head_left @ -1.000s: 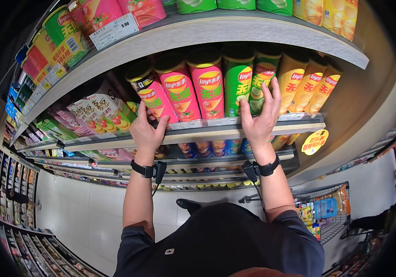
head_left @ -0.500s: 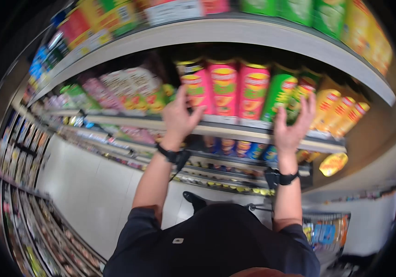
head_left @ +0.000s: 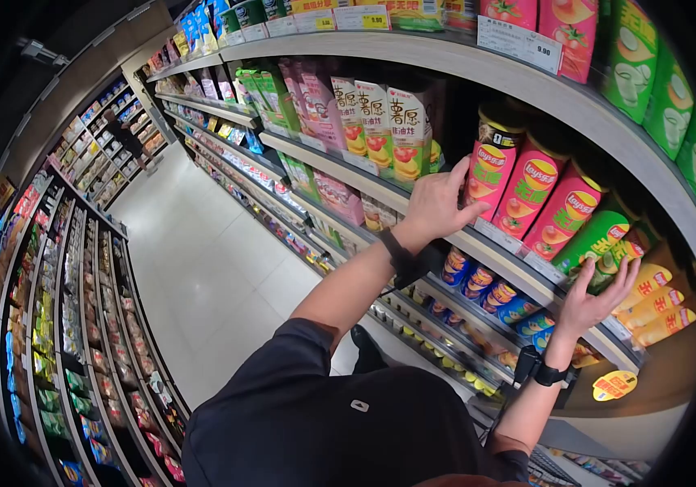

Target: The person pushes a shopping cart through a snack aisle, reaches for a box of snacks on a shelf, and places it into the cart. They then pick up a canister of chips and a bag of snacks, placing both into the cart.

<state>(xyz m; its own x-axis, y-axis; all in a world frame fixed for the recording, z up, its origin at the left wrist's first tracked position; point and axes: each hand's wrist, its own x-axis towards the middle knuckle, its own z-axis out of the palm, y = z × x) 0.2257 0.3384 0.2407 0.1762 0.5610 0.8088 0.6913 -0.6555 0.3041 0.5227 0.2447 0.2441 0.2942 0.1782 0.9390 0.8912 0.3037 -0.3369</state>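
Left hand (head_left: 439, 203): fingers partly open, thumb and index finger well apart; index finger at the left edge of the black-banded pink can (head_left: 490, 169), thumb near its base; whether they press on it, I cannot tell
Right hand (head_left: 594, 307): fingers spread and lightly curled, over the front of the outer green can (head_left: 614, 261); how firm the contact is cannot be told
Black-banded pink can, place: left end of the can row, on the shelf (head_left: 524, 258)
Black-banded pink can, axis: standing, long axis running from upper right to lower left in the view, lid end up, printed front outward
Black-banded pink can, look: bright pink, yellow oval logo, green lettering, black band under the lid
Outer green can, place and axis: right of the inner green can (head_left: 594, 242), slanting more strongly, lid end to the upper right
Outer green can, look: green with a yellow and red logo, partly covered by fingers
Between the hands: two plain pink cans (head_left: 531, 185)
Right of the row: yellow cans (head_left: 648, 299)
Left of the row: white boxes (head_left: 375, 122)
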